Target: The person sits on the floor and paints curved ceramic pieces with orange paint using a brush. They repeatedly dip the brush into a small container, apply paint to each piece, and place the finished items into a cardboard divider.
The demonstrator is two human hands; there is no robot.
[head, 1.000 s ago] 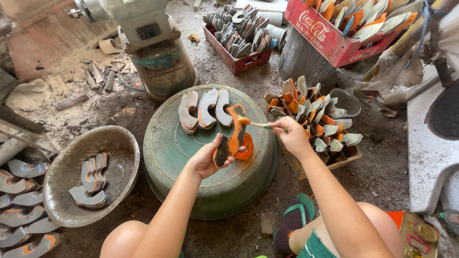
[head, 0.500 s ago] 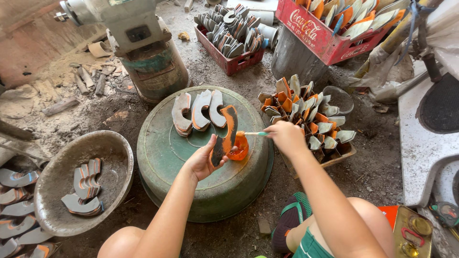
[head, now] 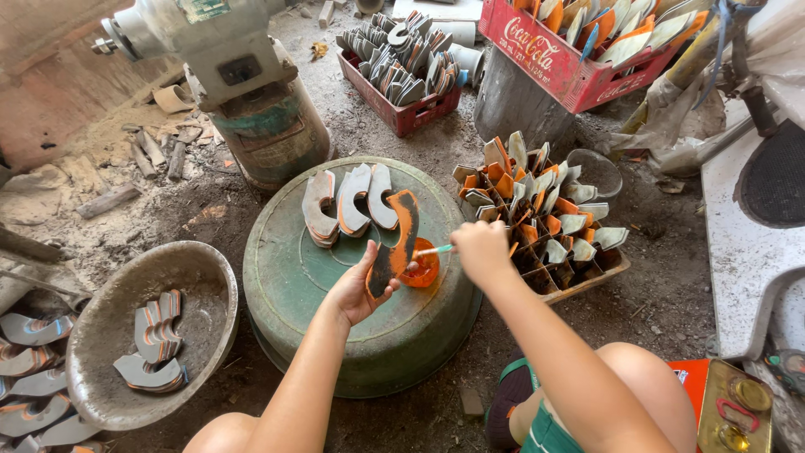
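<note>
- Grey machine: one heavy motor-like unit on a green drum-shaped base, standing on the dirt floor behind the work spot.
- Upturned green basin: one round metal basin, bottom up, serving as the work surface. On it lie three curved sole-shaped pieces, grey with orange edges, side by side near the far rim, and one small orange cup near the middle.
- Grey metal bowl: one wide, dusty bowl to the left of the basin, holding about five curved pieces in two small stacks. More such pieces lie on the ground just beyond its left rim; their number cannot be told.
- Red plastic crates: two. The larger crate, top right, resting on a grey bucket, is packed with upright orange and grey pieces; the smaller crate, top centre, is packed with grey ones. Too many to count.
- Wooden tray: one shallow tray just right of the basin, crowded with upright orange-and-grey pieces.
- Left hand: fingers closed round the lower end of one curved piece, orange and dark, held up above the basin just beside the cup.
- Right hand: fingers pinched shut on one small teal-handled brush, its tip pointing towards the held piece, over the cup.
</note>
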